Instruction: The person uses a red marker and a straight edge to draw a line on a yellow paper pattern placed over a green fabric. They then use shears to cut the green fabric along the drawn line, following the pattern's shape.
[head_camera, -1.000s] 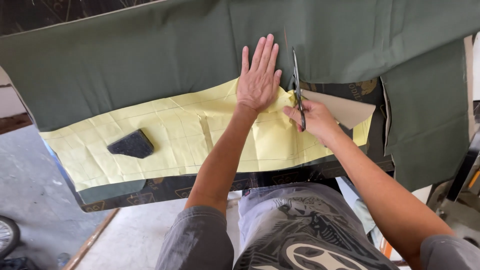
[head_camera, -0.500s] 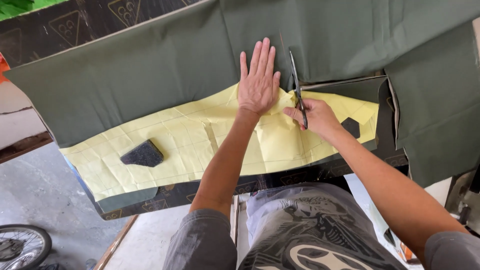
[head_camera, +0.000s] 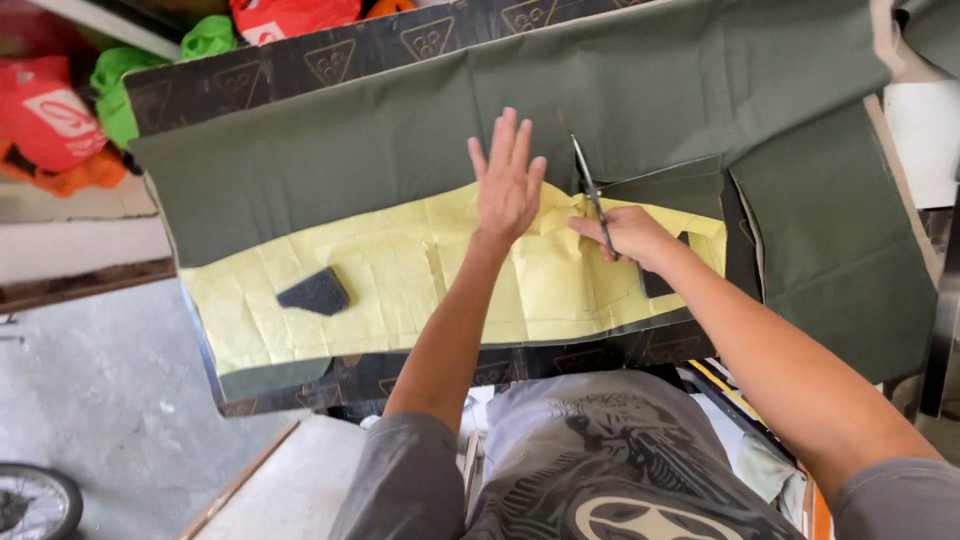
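The left hand (head_camera: 507, 187) lies flat, fingers spread, on 1 yellow paper pattern (head_camera: 400, 290) over green cloth (head_camera: 380, 150). At its 3 o'clock, the right hand (head_camera: 630, 235) grips 1 pair of scissors (head_camera: 590, 192). 1 dark weight (head_camera: 314, 293) sits at 8 o'clock.

Top left, behind table: red plastic bag (head_camera: 45, 105) w/ white label patch, crumpled. Green bag (head_camera: 205, 40) beside it, upper edge. 2nd red bag (head_camera: 290, 18) w/ white patch, top centre-left. No screens/signs seen.
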